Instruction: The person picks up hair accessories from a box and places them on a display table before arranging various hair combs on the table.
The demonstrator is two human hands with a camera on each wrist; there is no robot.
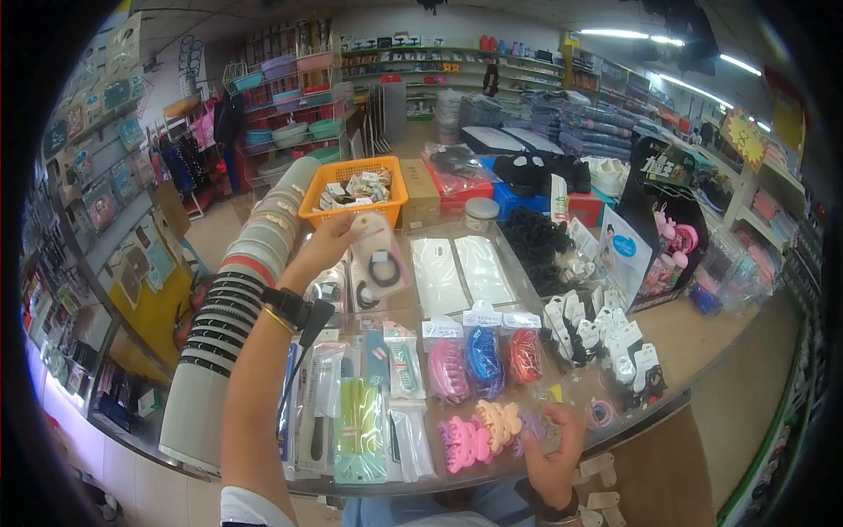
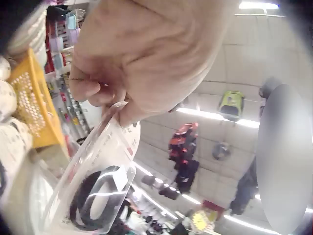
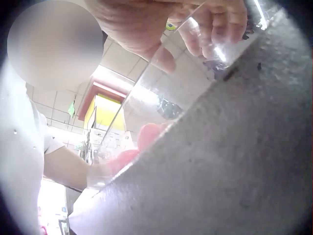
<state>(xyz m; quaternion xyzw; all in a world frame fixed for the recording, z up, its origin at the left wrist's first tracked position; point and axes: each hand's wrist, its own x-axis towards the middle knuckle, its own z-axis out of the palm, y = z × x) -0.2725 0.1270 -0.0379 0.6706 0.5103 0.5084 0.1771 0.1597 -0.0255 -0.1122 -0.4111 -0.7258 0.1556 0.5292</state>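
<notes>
My left hand point(image 1: 325, 248) pinches the top of a clear packet point(image 1: 376, 230) holding a black looped hair tie with a white label. In the left wrist view, this packet point(image 2: 128, 147) hangs below the thumb and fingertips. My right hand point(image 1: 557, 452) is at the tray's near edge, thumb and fingers apart, fingertips right at a purple claw clip point(image 1: 531, 425). Beside that clip lie a peach claw clip point(image 1: 499, 423) and a pink one point(image 1: 464, 443). In the right wrist view, the right hand point(image 3: 215, 24) reaches over the clear tray wall point(image 3: 142, 90).
Packaged pink point(image 1: 450, 369), blue point(image 1: 485, 362) and red hair clips point(image 1: 524, 355) lie behind the claw clips. Packaged combs point(image 1: 360, 430) fill the left front. A roll of headbands point(image 1: 233, 307) borders the left side. An orange basket point(image 1: 386, 162) stands behind.
</notes>
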